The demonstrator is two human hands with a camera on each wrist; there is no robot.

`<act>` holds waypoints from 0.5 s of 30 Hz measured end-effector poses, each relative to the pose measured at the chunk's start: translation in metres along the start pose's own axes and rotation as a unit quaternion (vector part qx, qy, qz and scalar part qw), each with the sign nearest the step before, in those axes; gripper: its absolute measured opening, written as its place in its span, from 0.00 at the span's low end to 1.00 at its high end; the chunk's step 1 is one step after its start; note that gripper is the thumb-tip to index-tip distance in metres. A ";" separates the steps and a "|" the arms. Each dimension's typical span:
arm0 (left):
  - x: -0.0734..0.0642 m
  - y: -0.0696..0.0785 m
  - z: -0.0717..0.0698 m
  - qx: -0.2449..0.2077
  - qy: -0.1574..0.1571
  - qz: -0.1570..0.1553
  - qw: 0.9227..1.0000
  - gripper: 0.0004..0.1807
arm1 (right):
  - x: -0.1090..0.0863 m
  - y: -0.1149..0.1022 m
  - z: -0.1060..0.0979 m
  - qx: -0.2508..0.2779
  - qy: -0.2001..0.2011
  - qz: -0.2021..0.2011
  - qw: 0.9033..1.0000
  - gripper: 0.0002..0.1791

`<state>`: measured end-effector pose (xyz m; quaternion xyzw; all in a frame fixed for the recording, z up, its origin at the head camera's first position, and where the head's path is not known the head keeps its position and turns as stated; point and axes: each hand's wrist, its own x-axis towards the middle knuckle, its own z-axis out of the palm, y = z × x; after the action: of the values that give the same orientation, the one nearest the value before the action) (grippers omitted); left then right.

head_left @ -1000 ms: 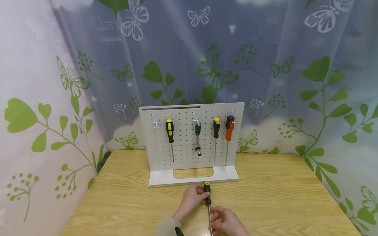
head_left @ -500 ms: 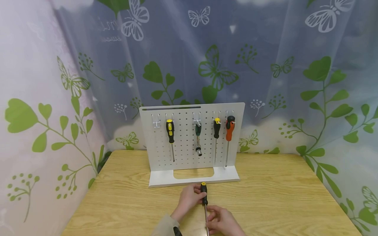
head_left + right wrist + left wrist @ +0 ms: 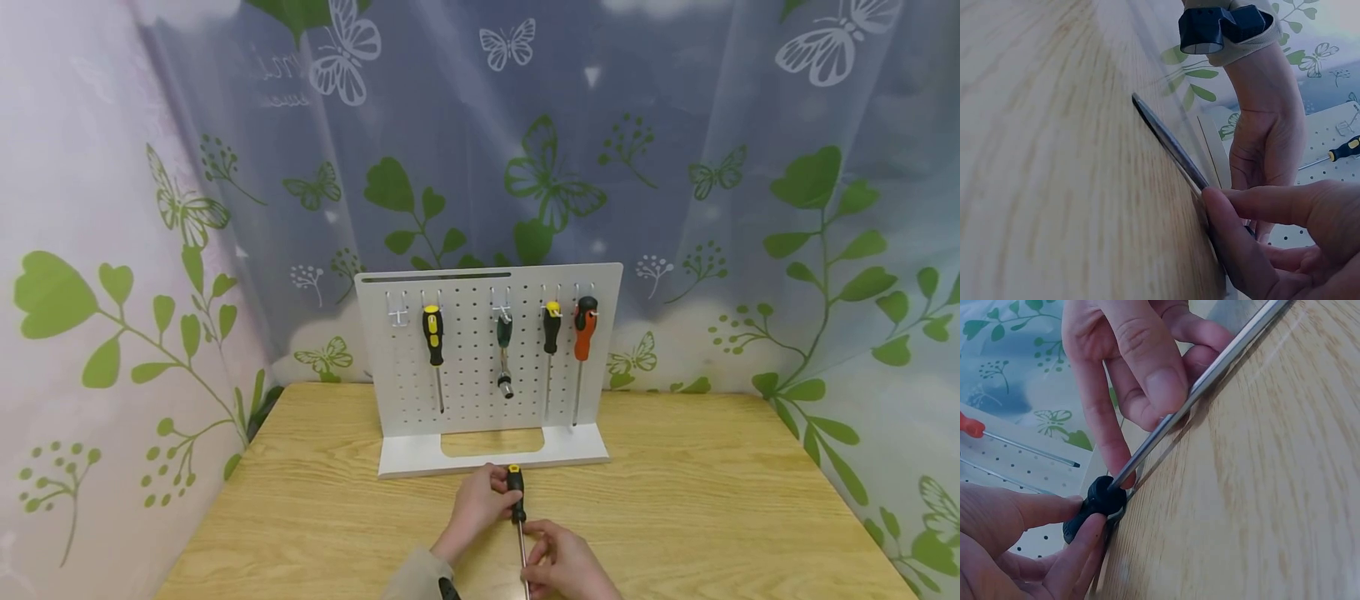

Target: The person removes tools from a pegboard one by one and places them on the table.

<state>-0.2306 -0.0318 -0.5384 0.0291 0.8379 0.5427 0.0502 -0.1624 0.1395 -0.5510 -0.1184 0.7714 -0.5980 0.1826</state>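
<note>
A screwdriver (image 3: 515, 492) with a black handle and yellow end lies low over the wooden table, its handle toward the board. My left hand (image 3: 477, 510) pinches the handle between thumb and fingers. On the metal shaft (image 3: 1210, 378), my right hand (image 3: 566, 560) pinches with thumb and fingers; its index finger reaches toward the handle's collar in the left wrist view. In the right wrist view the shaft's tip (image 3: 1138, 100) sticks out beyond the right fingers, close to the tabletop. Part of the handle is hidden by the left fingers.
Behind the hands stands a white pegboard (image 3: 465, 400). From its hooks hang a yellow-black screwdriver (image 3: 432, 336), a green-handled ratchet tool (image 3: 505, 333), another black-yellow screwdriver (image 3: 551, 329) and an orange-black screwdriver (image 3: 585, 333). One hook (image 3: 397, 315) at the left holds nothing. A patterned curtain surrounds the table.
Both hands have shifted slightly left with the screwdriver between them, mostly in the first half second. Their grips look the same. The hanging tools have stayed put.
</note>
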 end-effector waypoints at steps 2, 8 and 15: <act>0.000 0.000 0.000 0.000 0.000 0.002 1.000 0.18 | 0.000 0.001 0.000 0.000 0.001 -0.003 1.000 0.31; -0.002 0.000 0.000 0.001 0.005 0.021 1.000 0.17 | -0.001 0.001 -0.001 0.016 0.002 -0.005 1.000 0.32; -0.004 0.002 0.001 0.007 0.006 0.026 1.000 0.18 | -0.003 0.002 -0.003 0.027 0.011 0.000 1.000 0.30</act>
<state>-0.2265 -0.0301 -0.5366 0.0481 0.8411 0.5379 0.0303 -0.1607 0.1441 -0.5516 -0.1069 0.7569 -0.6199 0.1772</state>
